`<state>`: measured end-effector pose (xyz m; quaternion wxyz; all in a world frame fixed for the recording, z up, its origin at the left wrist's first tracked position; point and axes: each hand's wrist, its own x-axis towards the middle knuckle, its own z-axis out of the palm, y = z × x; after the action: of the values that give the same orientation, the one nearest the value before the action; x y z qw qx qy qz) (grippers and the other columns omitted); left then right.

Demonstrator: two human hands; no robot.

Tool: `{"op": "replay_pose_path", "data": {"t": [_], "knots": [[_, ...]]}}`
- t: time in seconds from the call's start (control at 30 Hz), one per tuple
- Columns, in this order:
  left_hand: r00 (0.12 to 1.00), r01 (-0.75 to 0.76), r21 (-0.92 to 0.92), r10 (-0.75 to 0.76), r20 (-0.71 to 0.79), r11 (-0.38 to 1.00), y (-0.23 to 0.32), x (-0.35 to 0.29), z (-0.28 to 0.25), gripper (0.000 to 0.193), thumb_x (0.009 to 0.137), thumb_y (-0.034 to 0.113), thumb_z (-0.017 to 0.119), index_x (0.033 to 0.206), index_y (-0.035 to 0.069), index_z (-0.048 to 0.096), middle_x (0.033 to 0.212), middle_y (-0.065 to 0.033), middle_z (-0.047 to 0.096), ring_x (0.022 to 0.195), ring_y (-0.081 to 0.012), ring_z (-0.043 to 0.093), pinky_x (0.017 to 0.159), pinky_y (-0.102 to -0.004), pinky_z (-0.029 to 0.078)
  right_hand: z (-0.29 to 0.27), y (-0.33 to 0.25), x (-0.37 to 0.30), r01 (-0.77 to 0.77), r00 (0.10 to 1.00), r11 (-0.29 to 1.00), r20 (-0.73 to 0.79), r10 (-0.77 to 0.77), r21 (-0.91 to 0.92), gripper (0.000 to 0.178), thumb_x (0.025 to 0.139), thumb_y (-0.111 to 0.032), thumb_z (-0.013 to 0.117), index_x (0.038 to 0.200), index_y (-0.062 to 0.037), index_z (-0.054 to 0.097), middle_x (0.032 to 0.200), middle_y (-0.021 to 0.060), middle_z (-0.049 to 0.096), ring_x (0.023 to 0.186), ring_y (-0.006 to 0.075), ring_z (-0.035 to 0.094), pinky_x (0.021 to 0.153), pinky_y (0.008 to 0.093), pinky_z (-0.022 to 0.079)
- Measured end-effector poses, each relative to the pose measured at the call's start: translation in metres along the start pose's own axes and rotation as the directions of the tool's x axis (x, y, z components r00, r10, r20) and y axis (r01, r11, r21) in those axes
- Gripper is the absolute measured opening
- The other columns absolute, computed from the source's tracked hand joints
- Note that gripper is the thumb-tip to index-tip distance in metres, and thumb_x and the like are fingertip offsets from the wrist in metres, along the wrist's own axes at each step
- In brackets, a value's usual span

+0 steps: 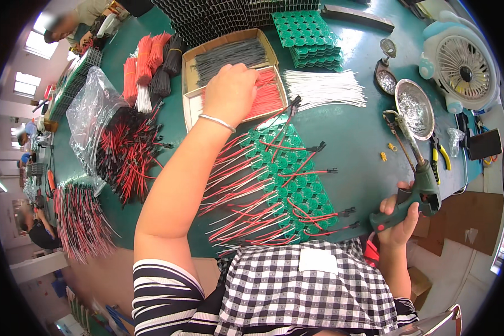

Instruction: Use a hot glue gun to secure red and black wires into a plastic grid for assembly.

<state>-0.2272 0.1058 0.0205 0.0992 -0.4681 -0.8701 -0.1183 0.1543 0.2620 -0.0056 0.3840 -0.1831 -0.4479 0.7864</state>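
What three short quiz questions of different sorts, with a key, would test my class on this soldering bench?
1. True or false: the left hand reaches into the box of red wires.
2. Which tool is in the right hand? A) soldering gun B) pliers C) fan
3. Fill in: the green boards lie on the ___ table.

Key: 1 true; 2 A; 3 green.

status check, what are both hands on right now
Left hand down in cardboard tray of red wires. Right hand gripping green soldering gun. Green round circuit boards between, uncovered.
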Motion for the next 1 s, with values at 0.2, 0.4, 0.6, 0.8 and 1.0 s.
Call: {"op": "replay_pose_path", "data": {"t": [0.2,0.4,0.6,0.8,1.0], "knots": [[0.996,0.083,-0.148,-0.087,-0.026,0.986,-0.006,-0.001,0.0,0.005,0.079,0.013,0.068,0.083,0.01,0.066,0.086,-0.0086,0.064,0.086,-0.0307,0.06,0.078,-0.0445,0.048,0.003,-0.001,0.0,-0.007,1.0,1.0,-0.02,0.007,0.004,0.053,0.098,-0.032,0.055,0.138,-0.003,0.037,0.126,0.0164,0.052,0.067,0.0165,0.059,0.062,0.0334,0.051],[0.989,-0.085,-0.085,0.075,-0.124,0.993,-0.012,-0.007,0.01,0.014,0.079,0.017,0.072,0.092,0.011,0.071,0.083,-0.0071,0.065,0.085,-0.0291,0.062,0.076,-0.043,0.047,0.006,-0.002,0.0,-0.021,0.999,1.0,-0.047,0.021,0.014,0.052,0.097,-0.03,0.056,0.137,-0.0023,0.037,0.124,0.0161,0.052,0.067,0.0169,0.059,0.062,0.034,0.051],[0.995,0.003,0.024,-0.001,-0.104,1.0,0.0,-0.002,-0.002,0.007,0.08,0.016,0.071,0.079,0.01,0.072,0.082,-0.0083,0.064,0.085,-0.0283,0.063,0.076,-0.0424,0.05,0.009,-0.003,0.001,-0.029,0.997,1.0,-0.072,0.03,0.005,0.051,0.097,-0.03,0.056,0.135,-0.0019,0.038,0.123,0.016,0.053,0.067,0.0175,0.059,0.063,0.0346,0.051],[0.994,0.096,-0.26,-0.105,-0.021,0.961,-0.007,-0.001,-0.008,0.011,0.086,0.015,0.063,0.091,0.009,0.071,0.086,-0.0115,0.064,0.09,-0.0308,0.062,0.077,-0.0442,0.049,0.008,-0.003,0.001,-0.036,0.997,0.999,-0.061,0.037,0.016,0.049,0.097,-0.03,0.055,0.135,-0.0022,0.039,0.123,0.0162,0.053,0.067,0.017,0.059,0.062,0.0349,0.051],[0.972,-0.154,-0.184,0.115,-0.203,0.971,-0.017,0.0,0.009,0.018,0.087,0.009,0.059,0.103,0.006,0.068,0.084,-0.0133,0.061,0.085,-0.0306,0.061,0.075,-0.0424,0.05,0.009,-0.002,0.0,-0.036,0.998,0.999,-0.058,0.036,0.013,0.049,0.098,-0.03,0.054,0.135,-0.0029,0.038,0.124,0.0163,0.053,0.067,0.017,0.059,0.062,0.0348,0.05]]}}
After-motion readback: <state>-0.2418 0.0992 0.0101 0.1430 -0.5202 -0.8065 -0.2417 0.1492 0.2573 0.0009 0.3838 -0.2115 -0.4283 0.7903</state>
